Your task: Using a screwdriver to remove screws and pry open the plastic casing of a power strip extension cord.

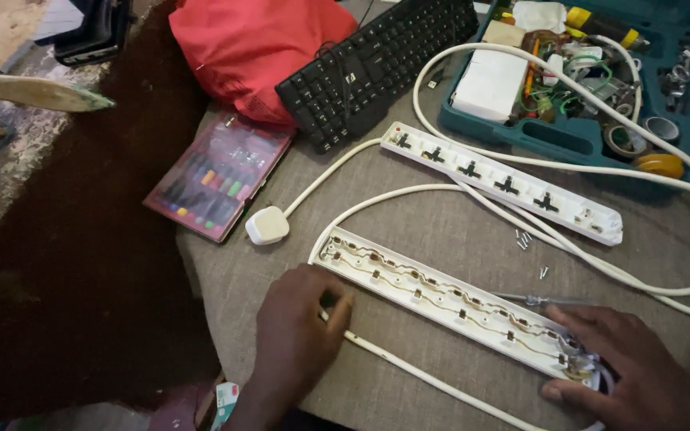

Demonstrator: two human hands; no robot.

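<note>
An opened white power strip base (441,295) lies on the grey cloth, its brass contact strips and wires exposed. My left hand (297,331) rests at its near-left end, fingers curled against the casing and the white cable (409,363). My right hand (640,371) covers the strip's right end, fingers bent over the wiring there. A thin screwdriver (533,301) lies just beyond the strip, near my right hand. The strip's white socket cover (505,181) lies farther back, face up. A white plug (267,226) sits to the left.
Several small screws (525,239) lie loose between the two strip halves. A teal tool case (576,72) with tape rolls stands at back right. A black keyboard (377,64), red cloth (257,48) and a marker case (217,175) lie at back left. The cloth's edge drops off left.
</note>
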